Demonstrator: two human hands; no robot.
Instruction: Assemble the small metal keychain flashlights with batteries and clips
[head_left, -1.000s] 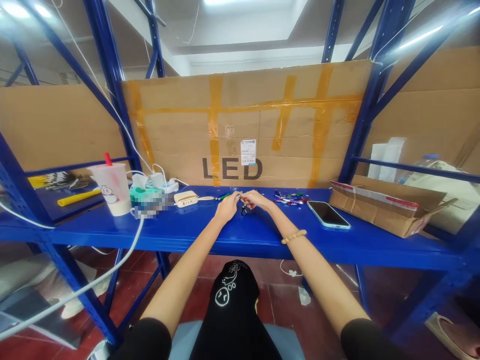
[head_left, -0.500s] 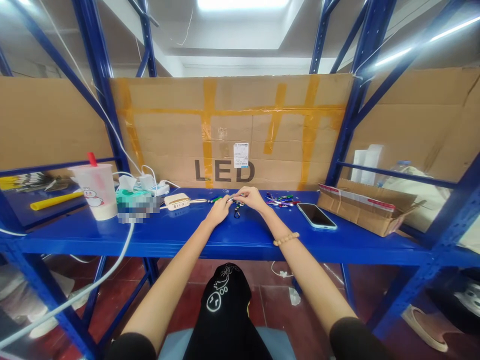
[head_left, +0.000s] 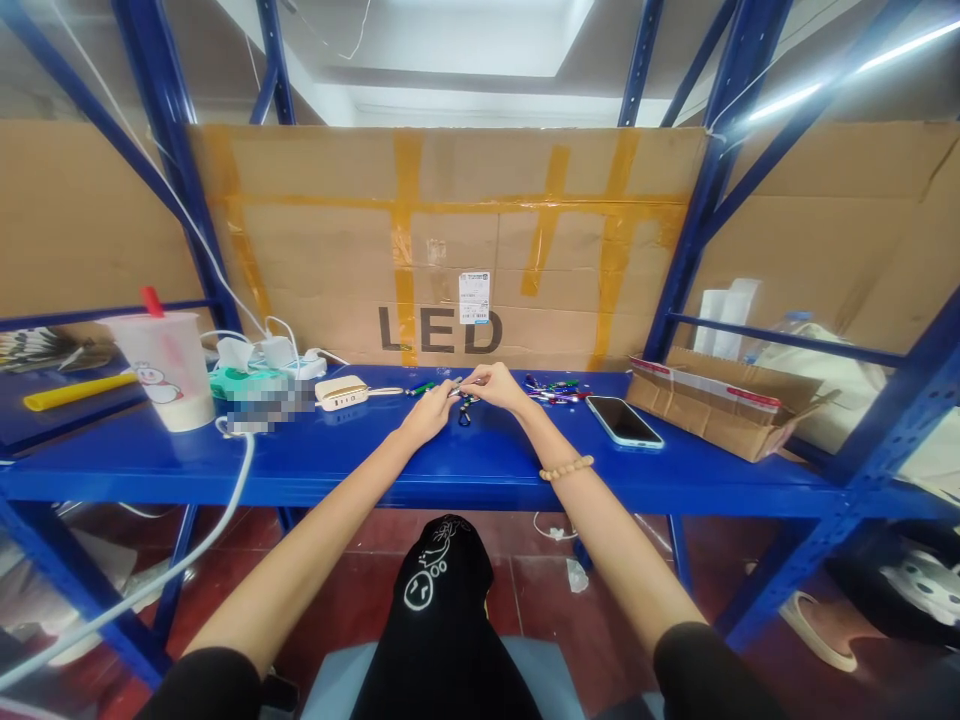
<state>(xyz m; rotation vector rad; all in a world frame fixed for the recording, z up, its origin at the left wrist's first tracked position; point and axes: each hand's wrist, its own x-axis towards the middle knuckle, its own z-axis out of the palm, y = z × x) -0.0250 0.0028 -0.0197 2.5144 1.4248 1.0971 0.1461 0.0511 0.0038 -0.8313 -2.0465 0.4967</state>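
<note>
Small item (head_left: 455,388) | left hand (head_left: 427,414), right hand (head_left: 496,386) | pinched (details unclear)

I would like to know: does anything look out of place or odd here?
A white cable hangs over the front edge of the table, where it might snag, and a pale scrap lies on the floor, like litter.

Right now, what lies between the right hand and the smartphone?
In the head view, a pile of small multicoloured pieces lies between the right hand and the smartphone.

Black "LED" lettering on the cardboard panel (head_left: 322,260).
</note>
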